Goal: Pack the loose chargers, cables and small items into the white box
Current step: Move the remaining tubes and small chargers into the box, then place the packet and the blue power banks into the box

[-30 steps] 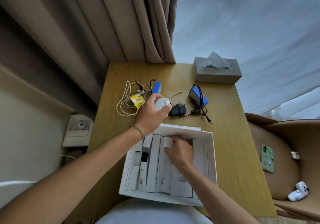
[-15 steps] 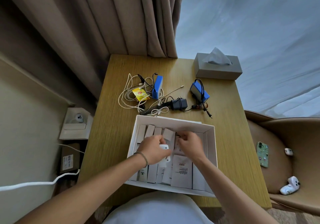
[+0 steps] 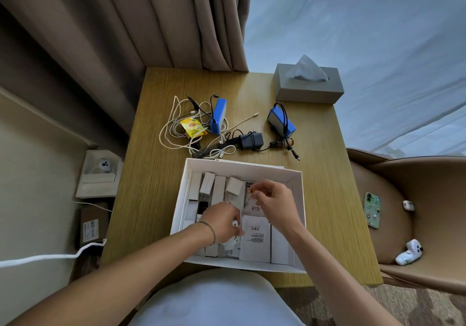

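We saw both hands working inside the white box (image 3: 298, 199), which sat on the wooden bench (image 3: 156, 199) at its near edge, in front of the person. The left hand (image 3: 222, 221) was low in the box, its grip closed around a small white charger (image 3: 233, 243), of which only a part showed beneath the fingers. The right hand (image 3: 273, 203) hovered over the middle of the box, thumb and forefinger pinched on something small; we could not tell what it was. The box already held a row of slim white cartons (image 3: 218, 189) standing along its left half and a few white leaflets (image 3: 254, 240) lying flat towards the right.

Beyond the box, loose items lay on the bench. A tangle of white cables (image 3: 171, 126) sprawled at the left, with a yellow tea-bag sachet (image 3: 193, 127) lying on it. Just beside that stood a blue block (image 3: 219, 115) on its edge, with black leads running from it. A black plug adapter (image 3: 251, 141) lay near the far wall of the box, apart from it. To its right was a second blue pack (image 3: 280, 121) wrapped in a black cord. A grey tissue box (image 3: 309, 90) stood at the far right corner of the bench.

On the brown seat (image 3: 428, 199) to the right lay a green-cased phone (image 3: 372, 209).
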Demonstrator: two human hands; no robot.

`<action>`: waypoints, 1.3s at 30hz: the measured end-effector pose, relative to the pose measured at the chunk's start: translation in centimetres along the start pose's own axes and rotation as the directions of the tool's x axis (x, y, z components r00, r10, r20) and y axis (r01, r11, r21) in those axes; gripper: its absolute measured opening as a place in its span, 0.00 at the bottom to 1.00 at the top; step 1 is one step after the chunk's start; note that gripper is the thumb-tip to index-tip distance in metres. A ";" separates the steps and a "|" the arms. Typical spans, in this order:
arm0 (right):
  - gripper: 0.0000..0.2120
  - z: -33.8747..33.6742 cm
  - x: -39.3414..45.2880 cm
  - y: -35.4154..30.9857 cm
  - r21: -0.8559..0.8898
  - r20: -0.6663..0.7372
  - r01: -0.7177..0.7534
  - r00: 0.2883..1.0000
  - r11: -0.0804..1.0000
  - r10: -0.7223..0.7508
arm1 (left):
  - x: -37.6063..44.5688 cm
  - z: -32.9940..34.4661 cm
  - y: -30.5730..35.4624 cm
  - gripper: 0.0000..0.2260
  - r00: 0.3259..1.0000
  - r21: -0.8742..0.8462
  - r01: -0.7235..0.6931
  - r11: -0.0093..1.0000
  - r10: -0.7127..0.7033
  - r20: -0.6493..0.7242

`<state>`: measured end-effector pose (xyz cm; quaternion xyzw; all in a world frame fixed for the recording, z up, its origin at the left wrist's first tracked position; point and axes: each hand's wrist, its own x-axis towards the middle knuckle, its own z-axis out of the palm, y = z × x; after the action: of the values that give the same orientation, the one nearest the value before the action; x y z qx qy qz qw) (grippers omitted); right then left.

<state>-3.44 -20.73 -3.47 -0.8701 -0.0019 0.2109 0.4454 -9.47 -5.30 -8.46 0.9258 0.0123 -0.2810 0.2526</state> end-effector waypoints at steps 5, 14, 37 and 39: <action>0.09 -1.3 -0.1 -2.3 0.088 -0.056 0.062 0.997 0.994 -0.057 | -0.6 -1.0 0.3 0.15 0.992 0.180 -0.082 0.980 0.097 -0.075; 0.09 -4.9 8.2 -6.9 -0.129 0.106 0.147 0.985 0.981 -0.134 | -1.3 -10.5 2.6 0.06 0.877 0.006 -0.261 0.965 0.240 -0.417; 0.15 2.4 17.5 -4.2 -0.684 0.579 0.335 0.790 0.648 0.204 | 5.4 -17.0 -4.8 0.06 0.901 -0.188 0.019 0.982 -0.099 -0.423; 0.15 2.4 17.5 -4.1 -0.685 0.583 0.341 0.786 0.644 0.205 | 5.9 -17.2 -5.3 0.06 0.902 -0.190 0.041 0.981 -0.118 -0.415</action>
<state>12.39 -13.05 -7.92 -0.8552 -0.2698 0.4422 0.0192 3.52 6.76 -1.71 0.9372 0.1296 -0.0811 0.3135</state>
